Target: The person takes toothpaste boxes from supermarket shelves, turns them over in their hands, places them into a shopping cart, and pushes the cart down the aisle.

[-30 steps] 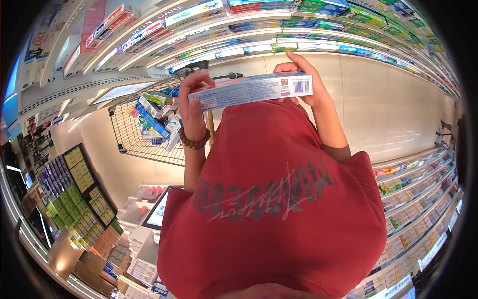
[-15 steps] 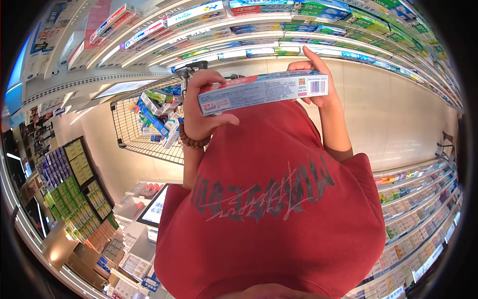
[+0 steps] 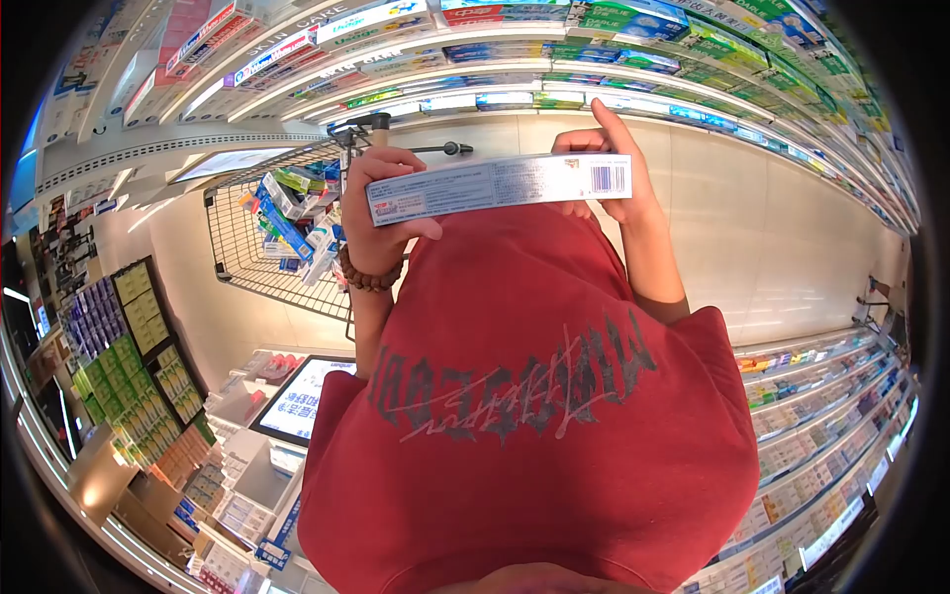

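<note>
A long white toothpaste box (image 3: pixel 500 190) is held level in front of my chest, its printed side and barcode facing up toward me. My left hand (image 3: pixel 381 198), with a brown beaded bracelet at the wrist, grips the box's left end, its fingers over the far edge and its thumb at the near edge. At the right end, my right hand (image 3: pixel 618 178) supports the box from behind. One finger of that hand points up past the box, while the others are bent and partly hidden behind it.
A wire shopping cart (image 3: pixel 280 265) with several toothpaste boxes stands at left. Toothpaste shelves (image 3: pixel 495 69) curve across the far side, and more stocked shelves (image 3: pixel 821 426) run at lower right. A tilted display screen (image 3: pixel 305 398) is at lower left.
Both hands and the box have shifted a little to the left. The box has turned slightly, so its coloured far face no longer shows and its printed side looks brighter.
</note>
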A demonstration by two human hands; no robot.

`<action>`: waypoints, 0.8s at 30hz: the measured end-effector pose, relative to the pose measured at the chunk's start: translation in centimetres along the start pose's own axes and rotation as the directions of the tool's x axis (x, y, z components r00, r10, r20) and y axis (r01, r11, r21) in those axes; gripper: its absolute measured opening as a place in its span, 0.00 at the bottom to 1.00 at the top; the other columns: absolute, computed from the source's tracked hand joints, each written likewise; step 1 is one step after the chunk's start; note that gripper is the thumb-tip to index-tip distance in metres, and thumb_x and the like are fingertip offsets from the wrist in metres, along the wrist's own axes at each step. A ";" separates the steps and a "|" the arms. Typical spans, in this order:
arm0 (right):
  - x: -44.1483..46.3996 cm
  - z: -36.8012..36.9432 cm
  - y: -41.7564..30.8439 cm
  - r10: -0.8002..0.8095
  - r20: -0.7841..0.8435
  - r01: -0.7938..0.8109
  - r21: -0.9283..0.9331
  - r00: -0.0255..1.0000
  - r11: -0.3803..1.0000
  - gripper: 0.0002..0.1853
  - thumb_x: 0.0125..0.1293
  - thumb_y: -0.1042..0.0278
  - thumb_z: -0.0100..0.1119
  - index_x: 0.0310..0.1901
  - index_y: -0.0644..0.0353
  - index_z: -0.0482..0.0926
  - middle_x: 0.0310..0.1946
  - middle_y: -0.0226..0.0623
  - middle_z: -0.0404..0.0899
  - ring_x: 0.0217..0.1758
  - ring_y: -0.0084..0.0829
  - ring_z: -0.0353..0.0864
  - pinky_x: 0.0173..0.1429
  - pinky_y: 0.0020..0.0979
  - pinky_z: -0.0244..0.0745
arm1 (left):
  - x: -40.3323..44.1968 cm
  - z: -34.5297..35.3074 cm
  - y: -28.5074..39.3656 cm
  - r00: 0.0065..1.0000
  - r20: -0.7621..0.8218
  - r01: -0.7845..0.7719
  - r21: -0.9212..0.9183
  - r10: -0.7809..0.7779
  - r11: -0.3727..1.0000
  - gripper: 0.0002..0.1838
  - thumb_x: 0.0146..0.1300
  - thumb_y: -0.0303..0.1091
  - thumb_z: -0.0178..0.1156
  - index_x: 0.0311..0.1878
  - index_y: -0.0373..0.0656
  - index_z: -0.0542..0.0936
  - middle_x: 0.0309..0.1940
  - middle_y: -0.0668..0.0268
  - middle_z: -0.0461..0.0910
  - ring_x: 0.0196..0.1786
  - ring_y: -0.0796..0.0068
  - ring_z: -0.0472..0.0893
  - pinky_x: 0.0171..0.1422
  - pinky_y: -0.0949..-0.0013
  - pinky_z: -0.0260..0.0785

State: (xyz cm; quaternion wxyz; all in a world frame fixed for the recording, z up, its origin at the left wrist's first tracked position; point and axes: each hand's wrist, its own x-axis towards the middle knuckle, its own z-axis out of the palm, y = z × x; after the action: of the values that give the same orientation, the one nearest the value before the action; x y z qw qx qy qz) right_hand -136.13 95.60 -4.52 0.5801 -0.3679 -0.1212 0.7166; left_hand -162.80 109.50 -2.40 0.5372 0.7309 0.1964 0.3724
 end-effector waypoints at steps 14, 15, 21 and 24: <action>-3.1 -2.6 -1.5 -0.103 -0.367 -0.013 -0.300 0.924 0.954 0.48 0.71 0.24 0.28 0.33 0.69 0.81 0.17 0.45 0.80 0.16 0.33 0.80 0.18 0.27 0.72 | 1.7 5.3 0.8 0.918 -0.093 0.388 0.018 -0.385 0.922 0.22 0.61 0.45 0.71 0.46 0.40 0.75 0.38 0.70 0.75 0.41 0.82 0.75 0.43 0.78 0.70; -3.3 -3.3 -1.5 -0.086 -0.369 -0.027 -0.290 0.926 0.957 0.48 0.71 0.24 0.27 0.35 0.70 0.81 0.18 0.46 0.80 0.16 0.32 0.80 0.18 0.26 0.72 | 1.9 5.7 0.6 0.916 -0.094 0.398 0.075 -0.390 0.915 0.21 0.62 0.46 0.71 0.45 0.41 0.75 0.38 0.70 0.75 0.41 0.82 0.75 0.43 0.78 0.70; -4.3 -5.6 -1.2 -0.130 -0.395 0.049 -0.209 0.909 0.977 0.45 0.71 0.24 0.29 0.41 0.67 0.78 0.20 0.40 0.81 0.15 0.30 0.79 0.16 0.25 0.69 | 2.2 8.3 0.1 0.775 -0.060 0.621 -0.118 -0.630 0.775 0.17 0.74 0.51 0.53 0.44 0.47 0.80 0.24 0.77 0.74 0.21 0.91 0.67 0.22 0.80 0.55; -4.4 -6.3 -1.2 -0.169 -0.334 0.103 -0.207 0.927 0.973 0.41 0.73 0.27 0.27 0.41 0.63 0.76 0.20 0.38 0.79 0.15 0.28 0.78 0.15 0.24 0.68 | 1.8 9.0 0.0 0.757 -0.044 0.640 -0.147 -0.652 0.754 0.16 0.74 0.50 0.53 0.43 0.47 0.80 0.24 0.76 0.74 0.22 0.91 0.68 0.22 0.80 0.55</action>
State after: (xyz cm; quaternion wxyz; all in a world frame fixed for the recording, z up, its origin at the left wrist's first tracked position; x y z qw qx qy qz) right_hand -130.80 90.34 -6.56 0.6037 -0.5326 -0.1079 0.5832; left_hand -154.84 105.05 -3.10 0.6669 0.5657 0.4379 0.2085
